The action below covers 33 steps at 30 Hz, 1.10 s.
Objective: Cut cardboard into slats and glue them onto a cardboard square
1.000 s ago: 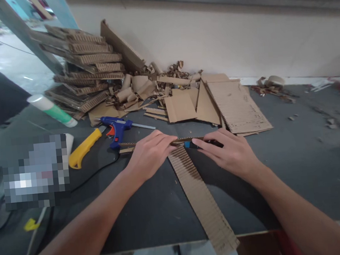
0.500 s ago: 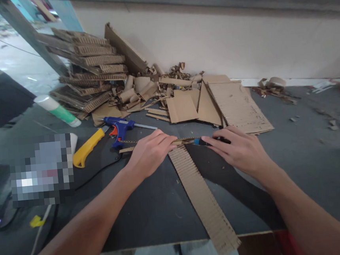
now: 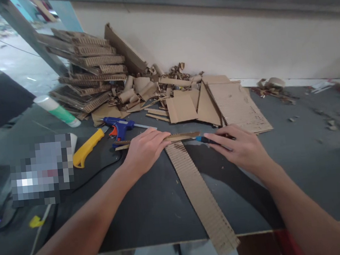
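Note:
My left hand (image 3: 148,148) is closed on a narrow cardboard strip (image 3: 185,136), its fingers pressing over the top. The strip lies crosswise and sticks out on both sides of the hand. In my right hand (image 3: 241,147) is a slim craft knife (image 3: 208,139) with a black handle and a blue collar. Its thin tip points left, close to the strip's lower edge; I cannot tell whether they touch. Below the left hand a longer corrugated cardboard strip (image 3: 201,196) runs toward me and overhangs the table edge.
A blue glue gun (image 3: 119,128) and a yellow-handled cutter (image 3: 88,148) lie left of my hands. Behind are stacked corrugated pieces (image 3: 98,60), cardboard scraps (image 3: 142,88) and a corrugated sheet (image 3: 239,107). A white-and-green tube (image 3: 58,110) lies at the left on the dark table (image 3: 311,178).
The cardboard strip has tilted so its flat face shows more. My left hand has shifted slightly left, and my right hand with the craft knife slightly right.

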{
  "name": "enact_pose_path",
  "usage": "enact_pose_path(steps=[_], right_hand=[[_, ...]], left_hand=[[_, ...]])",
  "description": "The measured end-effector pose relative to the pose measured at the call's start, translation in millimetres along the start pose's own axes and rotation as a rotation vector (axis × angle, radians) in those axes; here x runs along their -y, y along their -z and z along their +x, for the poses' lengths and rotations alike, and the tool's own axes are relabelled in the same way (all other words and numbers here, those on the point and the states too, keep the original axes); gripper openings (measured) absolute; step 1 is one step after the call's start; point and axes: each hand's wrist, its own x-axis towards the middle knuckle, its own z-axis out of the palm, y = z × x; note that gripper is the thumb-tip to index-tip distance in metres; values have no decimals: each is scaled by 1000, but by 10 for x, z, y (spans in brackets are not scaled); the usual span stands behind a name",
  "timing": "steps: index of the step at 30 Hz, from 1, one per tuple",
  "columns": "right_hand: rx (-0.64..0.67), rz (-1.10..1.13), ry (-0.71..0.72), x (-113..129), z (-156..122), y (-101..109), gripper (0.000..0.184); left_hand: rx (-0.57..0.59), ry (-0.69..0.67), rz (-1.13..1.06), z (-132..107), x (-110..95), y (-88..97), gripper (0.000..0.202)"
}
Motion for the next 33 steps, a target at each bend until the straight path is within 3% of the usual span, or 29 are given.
enact_pose_path(steps=[8,15,25,33], right_hand=[[31,1,75,208,69,-126,29],[12,-62,73,300,90,-143,29],[4,-134,137,306,82,-129,34],[9,-126,138,327,73,-154,39]], left_hand=[[-41,-69,-36,13,-153,-26,24],[2,-102,-61,29,-183,-18,24],[63,-32,-103,-2,-121,-4,25],[68,6,-8,-4,-145,28,28]])
